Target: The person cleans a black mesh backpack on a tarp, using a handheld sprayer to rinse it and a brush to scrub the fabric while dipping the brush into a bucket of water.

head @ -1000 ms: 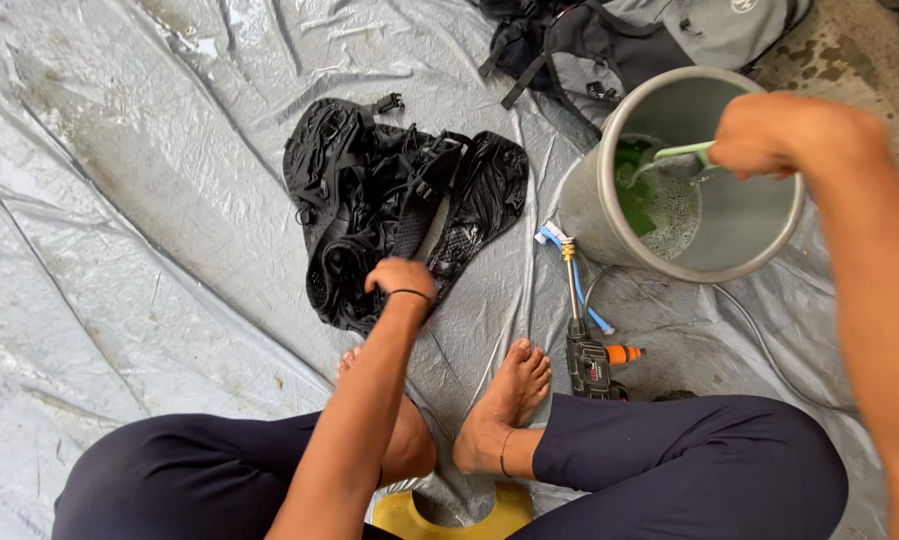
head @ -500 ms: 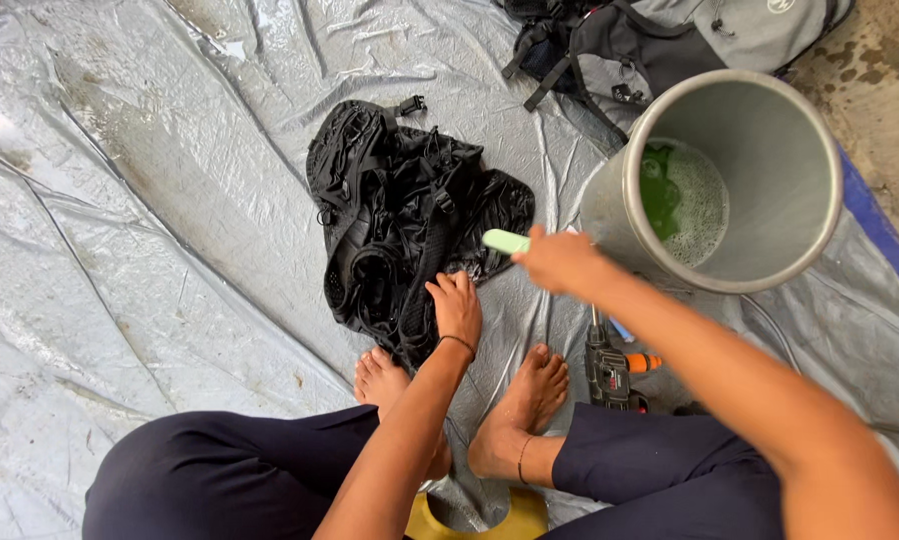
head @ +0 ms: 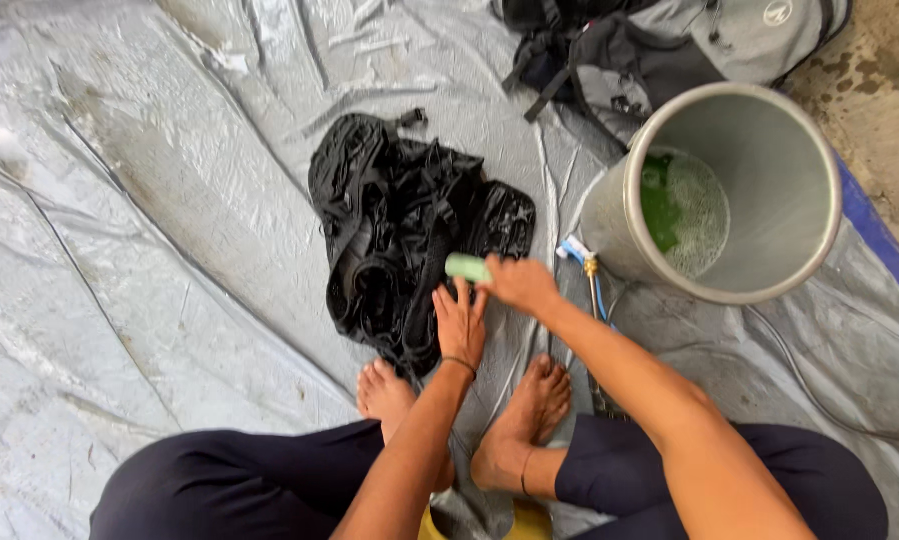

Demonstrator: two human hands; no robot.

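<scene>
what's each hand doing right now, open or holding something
Left hand: open, palm flat on the black bag.
Right hand: closed around a light green brush at the bag's edge.

Dark trousers (head: 219,480), thin wristband (head: 458,363), bare feet (head: 514,430)

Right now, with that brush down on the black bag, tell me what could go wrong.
1. The metal bucket of soapy water stands close to the right hand; a wide elbow swing might tip it onto the grey tarp.
2. The left hand pins only the near edge of the black bag, so it may slide under the green brush.
3. The bare feet rest on a tarp that looks wet, probably slippery when standing up.
</scene>
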